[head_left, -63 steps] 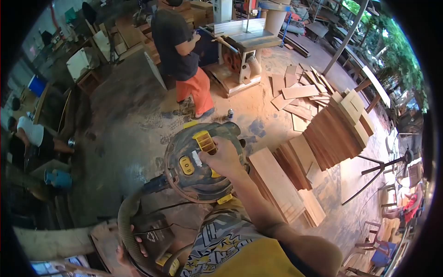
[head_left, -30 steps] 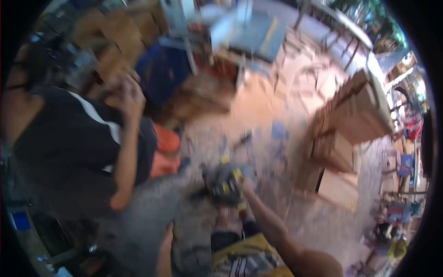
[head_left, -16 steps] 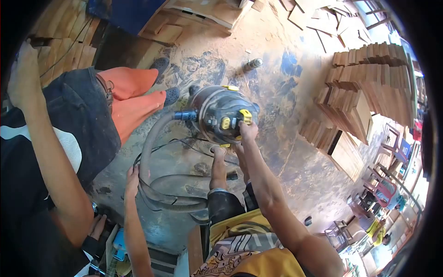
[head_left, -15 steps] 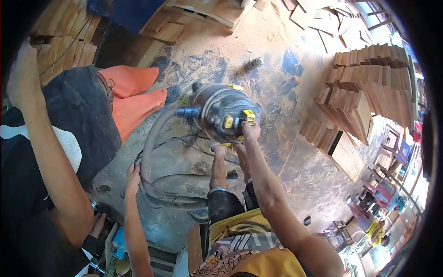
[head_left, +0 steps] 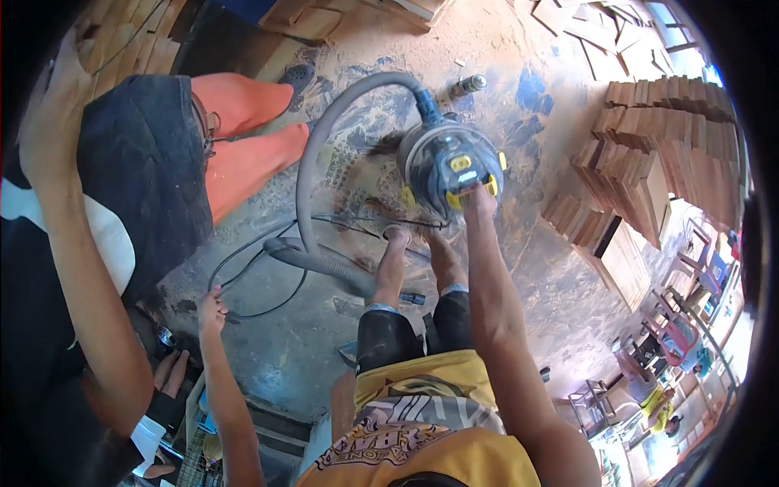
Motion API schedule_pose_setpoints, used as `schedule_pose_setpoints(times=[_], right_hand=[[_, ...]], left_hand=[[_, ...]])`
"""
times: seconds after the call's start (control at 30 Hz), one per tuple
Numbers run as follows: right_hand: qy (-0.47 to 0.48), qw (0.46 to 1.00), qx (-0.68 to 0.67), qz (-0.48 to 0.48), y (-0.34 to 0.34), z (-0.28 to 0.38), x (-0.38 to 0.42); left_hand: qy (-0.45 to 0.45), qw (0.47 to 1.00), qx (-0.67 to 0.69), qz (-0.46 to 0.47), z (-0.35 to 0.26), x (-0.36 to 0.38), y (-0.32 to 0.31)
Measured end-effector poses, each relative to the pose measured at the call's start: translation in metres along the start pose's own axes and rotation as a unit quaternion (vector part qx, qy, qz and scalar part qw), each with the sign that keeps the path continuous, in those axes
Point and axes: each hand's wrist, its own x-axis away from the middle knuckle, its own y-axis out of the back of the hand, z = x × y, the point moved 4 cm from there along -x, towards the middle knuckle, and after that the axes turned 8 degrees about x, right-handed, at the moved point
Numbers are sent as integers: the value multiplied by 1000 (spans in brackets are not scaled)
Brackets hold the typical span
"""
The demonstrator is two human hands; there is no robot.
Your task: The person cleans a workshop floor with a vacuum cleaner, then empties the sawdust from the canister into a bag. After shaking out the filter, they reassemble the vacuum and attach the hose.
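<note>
A grey and yellow canister vacuum stands on the dusty concrete floor in front of my bare feet. My right hand reaches down and grips its yellow handle. The grey hose arcs from the vacuum's top round to the left and ends on the floor by my left foot. My left hand hangs lower left, fingers closed at a loop of the black cable, away from the hose.
Another person in orange trousers and a dark shirt stands close on the left. Stacks of wooden boards rise on the right, with loose boards beyond. A small can lies past the vacuum. Chairs stand at the far right.
The vacuum has moved up and to the right under my right hand, and its hose now swings over the top. My left hand has come off the hose and sits at the cable.
</note>
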Motion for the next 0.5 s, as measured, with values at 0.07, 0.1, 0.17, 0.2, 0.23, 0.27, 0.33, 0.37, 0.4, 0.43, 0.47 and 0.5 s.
schedule_pose_setpoints(times=[0.07,0.1,0.17,0.2,0.23,0.27,0.33,0.37,0.4,0.43,0.47,0.5], right_hand=[[113,986,108,-57,-1,-4,-45],[100,980,154,-70,-1,8,-37],[70,927,338,-148,-9,47,15],[155,906,375,-123,-18,35,36],[223,895,385,-35,-26,33,84],[285,878,379,58,-34,31,133],[210,802,381,410,-43,-14,200],[216,754,386,485,-30,-38,222],[4,673,434,599,-15,-54,244],[29,663,434,609,5,-42,277],[60,652,434,619,28,-24,312],[36,669,423,611,45,-7,329]], left_hand=[[43,989,136,38,1,19,24],[45,973,212,80,-3,47,23],[61,944,294,136,-2,140,-15],[40,935,333,117,12,176,-37],[19,922,373,102,28,205,-58],[28,897,408,166,50,233,-79],[35,850,466,242,82,269,-107],[33,831,496,249,98,283,-117],[35,815,519,254,109,298,-118],[6,840,494,226,110,307,-114],[-28,859,471,201,104,311,-114],[-63,873,452,173,99,312,-114]])
